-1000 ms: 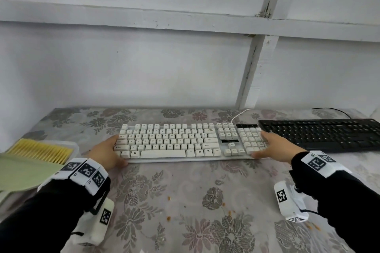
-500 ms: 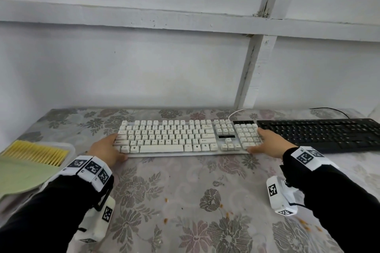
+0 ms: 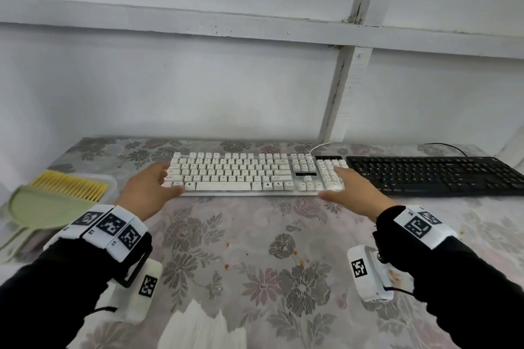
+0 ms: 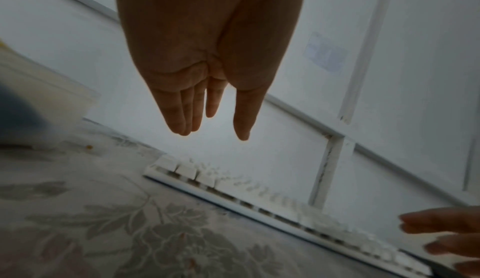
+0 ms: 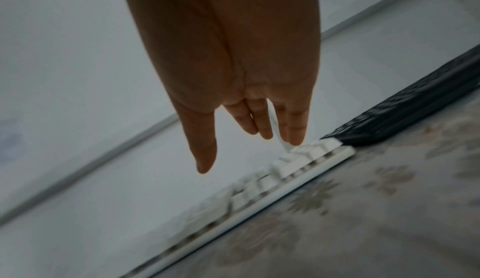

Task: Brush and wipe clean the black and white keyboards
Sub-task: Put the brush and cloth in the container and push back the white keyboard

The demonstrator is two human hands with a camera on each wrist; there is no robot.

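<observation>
The white keyboard [image 3: 241, 176] lies flat near the back of the floral-covered table [image 3: 255, 235], its right end against the black keyboard [image 3: 433, 176]. My left hand [image 3: 154, 184] hovers over its left end with straight fingers and holds nothing. My right hand [image 3: 351, 187] hovers over the number pad, also flat and empty. The left wrist view shows the left hand [image 4: 207, 107] above the white keyboard [image 4: 233, 187] with a gap between them. In the right wrist view the right hand [image 5: 246, 128] hangs just above the white keyboard [image 5: 298, 163], with the black keyboard [image 5: 402, 118] beyond.
A green dustpan [image 3: 37, 207] and a yellow-bristled brush [image 3: 71, 185] lie at the table's left edge. Small brown crumbs [image 3: 297, 258] dot the cloth in front of the keyboards. A white cloth [image 3: 198, 326] lies at the near edge. The wall stands close behind the keyboards.
Both hands held the white keyboard's ends and slid it back toward the wall. They have now let go and lifted off it with fingers straight.
</observation>
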